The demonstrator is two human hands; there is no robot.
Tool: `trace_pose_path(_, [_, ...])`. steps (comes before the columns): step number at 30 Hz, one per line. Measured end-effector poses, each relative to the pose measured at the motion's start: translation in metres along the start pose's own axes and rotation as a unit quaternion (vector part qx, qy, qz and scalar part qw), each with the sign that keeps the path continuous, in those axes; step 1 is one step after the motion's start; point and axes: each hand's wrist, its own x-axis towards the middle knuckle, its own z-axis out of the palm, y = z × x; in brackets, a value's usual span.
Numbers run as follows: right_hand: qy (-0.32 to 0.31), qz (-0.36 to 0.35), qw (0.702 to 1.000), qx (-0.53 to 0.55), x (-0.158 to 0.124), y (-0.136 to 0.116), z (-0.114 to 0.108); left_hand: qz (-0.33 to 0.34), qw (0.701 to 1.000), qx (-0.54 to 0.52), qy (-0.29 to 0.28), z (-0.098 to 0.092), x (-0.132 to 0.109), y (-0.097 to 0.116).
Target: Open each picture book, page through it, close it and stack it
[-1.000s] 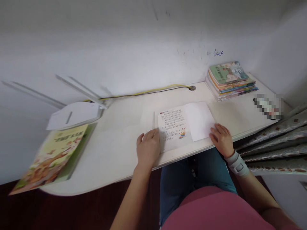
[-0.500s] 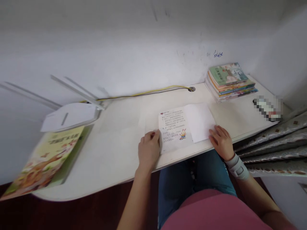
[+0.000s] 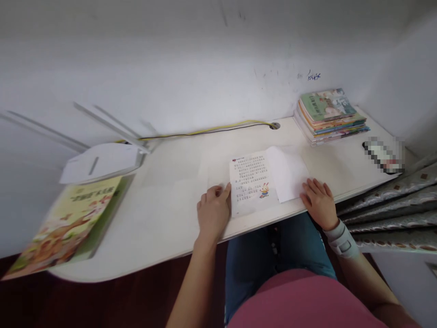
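At the front edge of a long white desk [image 3: 160, 214], a printed paper page [image 3: 247, 182] lay flat before me, covered in lines of dark Chinese text, with a small cartoon rabbit [image 3: 263, 190] near its lower right. A blank white sheet [image 3: 288, 173] lay over the page's right side, bowed up slightly along its left edge. My left hand [image 3: 214, 212] sat at the page's lower left edge, loosely curled with its fingertips [image 3: 223, 190] against the paper; I could not tell whether they pinched it. My right hand [image 3: 319, 203] lay open and palm down, its fingers spread, at the lower right corner of the blank sheet. A grey fabric wrist brace [image 3: 341, 240] wrapped that wrist. To the right, a neat stack of colourful paperback books [image 3: 329, 117] sat against the wall, just beyond a pixelated blurred object [image 3: 382, 155]. To the left, a green illustrated picture book [image 3: 64, 228] overhung the desk's rounded corner beside a white plastic lamp base [image 3: 100, 162]. A thin yellow-and-black cable [image 3: 205, 132] ran along the wall to a round grommet [image 3: 275, 125].
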Motion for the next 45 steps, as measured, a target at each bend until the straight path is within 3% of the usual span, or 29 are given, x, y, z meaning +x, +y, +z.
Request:
trace_pose_path(7, [-0.017, 0.034, 0.998, -0.048, 0.01, -0.006, -0.014, -0.005, 1.0, -0.011, 0.002, -0.001, 0.0, 0.003])
trace_pose_path(9, [-0.016, -0.009, 0.999, -0.032, 0.02, -0.024, -0.019, -0.007, 1.0, -0.014, -0.001, -0.001, 0.0, 0.003])
trace_pose_path(12, [-0.06, -0.157, 0.986, 0.015, 0.033, -0.061, -0.018, -0.006, 1.0, -0.015, -0.001, -0.001, 0.0, 0.003])
trace_pose_path(15, [-0.117, -0.21, 0.97, 0.032, 0.04, -0.084, -0.006, -0.003, 1.0, -0.016, -0.001, -0.001, 0.0, 0.002])
trace_pose_path(20, [-0.143, -0.201, 0.968, 0.037, 0.039, -0.081, 0.008, -0.002, 0.999, -0.031, 0.009, 0.0, -0.002, 0.0])
trace_pose_path(26, [-0.15, -0.211, 0.965, 0.04, 0.042, -0.079, 0.004, -0.005, 0.995, -0.092, 0.025, -0.001, 0.001, 0.0])
trace_pose_path(29, [-0.143, -0.208, 0.967, 0.038, 0.042, -0.082, 0.004, 0.002, 0.988, -0.155, 0.0, -0.004, 0.01, 0.002])
trace_pose_path(32, [-0.133, -0.197, 0.971, 0.035, 0.042, -0.084, 0.005, -0.015, 0.948, -0.315, -0.042, -0.011, 0.02, 0.006])
trace_pose_path(33, [-0.131, -0.194, 0.971, 0.038, 0.042, -0.084, 0.005, -0.031, 0.916, -0.396, -0.052, -0.015, 0.022, 0.009])
trace_pose_path(37, [-0.123, -0.173, 0.974, 0.084, 0.042, -0.085, 0.008, -0.087, 0.738, -0.666, -0.062, -0.034, 0.022, 0.028])
trace_pose_path(39, [-0.098, -0.149, 0.974, 0.136, 0.042, -0.083, 0.008, -0.068, 0.697, -0.712, -0.045, -0.046, 0.02, 0.045])
trace_pose_path(42, [-0.017, -0.094, 0.967, 0.236, 0.04, -0.075, 0.01, 0.024, 0.686, -0.725, -0.063, -0.056, 0.018, 0.074])
trace_pose_path(44, [0.044, -0.047, 0.958, 0.279, 0.037, -0.064, 0.012, 0.094, 0.715, -0.688, -0.081, -0.055, 0.019, 0.09])
trace_pose_path(45, [0.07, -0.022, 0.954, 0.292, 0.035, -0.057, 0.014, 0.121, 0.746, -0.651, -0.07, -0.051, 0.019, 0.096])
